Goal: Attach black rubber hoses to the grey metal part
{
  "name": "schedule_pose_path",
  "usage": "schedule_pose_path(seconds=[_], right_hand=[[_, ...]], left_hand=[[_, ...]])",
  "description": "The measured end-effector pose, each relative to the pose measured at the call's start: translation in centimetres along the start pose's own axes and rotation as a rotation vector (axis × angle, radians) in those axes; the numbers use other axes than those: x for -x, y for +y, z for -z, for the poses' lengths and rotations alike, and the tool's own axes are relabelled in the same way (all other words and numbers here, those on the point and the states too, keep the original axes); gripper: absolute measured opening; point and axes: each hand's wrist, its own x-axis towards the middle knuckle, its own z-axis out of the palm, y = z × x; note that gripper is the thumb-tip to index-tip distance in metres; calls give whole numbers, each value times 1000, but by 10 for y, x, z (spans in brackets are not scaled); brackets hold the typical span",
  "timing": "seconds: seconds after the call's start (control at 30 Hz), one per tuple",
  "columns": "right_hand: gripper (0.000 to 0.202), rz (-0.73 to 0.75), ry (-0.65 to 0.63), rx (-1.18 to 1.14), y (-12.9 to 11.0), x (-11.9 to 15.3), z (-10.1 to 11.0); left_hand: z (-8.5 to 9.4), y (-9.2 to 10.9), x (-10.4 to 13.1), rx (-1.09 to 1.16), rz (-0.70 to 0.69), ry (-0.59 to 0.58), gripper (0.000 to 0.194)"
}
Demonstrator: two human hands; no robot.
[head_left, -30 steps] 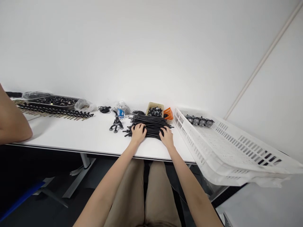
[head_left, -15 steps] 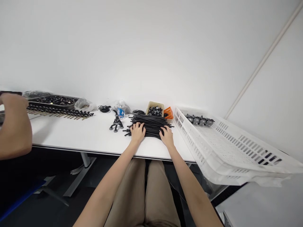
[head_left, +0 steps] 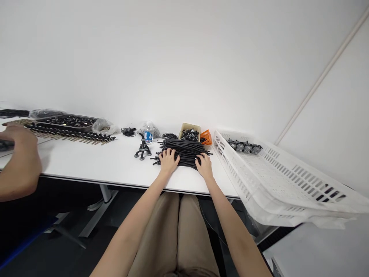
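Note:
A pile of black flexible tubes (head_left: 187,148) with fittings at their ends lies crosswise on the white table. My left hand (head_left: 168,161) rests on the left part of the pile, fingers spread over the tubes and thumb pointing right. On the right part lies my right hand (head_left: 204,165), its fingers apart and slightly bent, touching the tubes. Both palms are turned down, so what is under them is hidden. Left of the pile stands a small black stand with several grey-footed legs (head_left: 142,149).
At right, a white slotted crate (head_left: 248,184) holds several clear-wrapped parts (head_left: 244,147). Behind the pile are a beige bin (head_left: 198,128), an orange basket (head_left: 206,137) and a water bottle (head_left: 148,134). A metal tray (head_left: 69,120) stands left, near another person's arm (head_left: 23,161).
My hands have shifted slightly on the tubes while staying on the pile. The other person's hand at left has moved lower.

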Motion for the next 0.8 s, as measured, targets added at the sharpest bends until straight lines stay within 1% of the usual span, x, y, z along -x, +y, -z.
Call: schedule_pose_path(seconds=[0.2, 0.5, 0.7, 0.8], right_hand=[[30, 19, 44, -28, 0, 0, -1], [29, 38, 95, -52, 1, -1, 2], [29, 51, 88, -51, 0, 0, 2], [29, 49, 91, -51, -1, -1, 2]], left_hand=[[4, 1, -1, 40, -37, -6, 27], [5, -1, -2, 96, -60, -11, 28], [2, -3, -3, 121, -117, -68, 28], [4, -2, -2, 122, -130, -48, 30]])
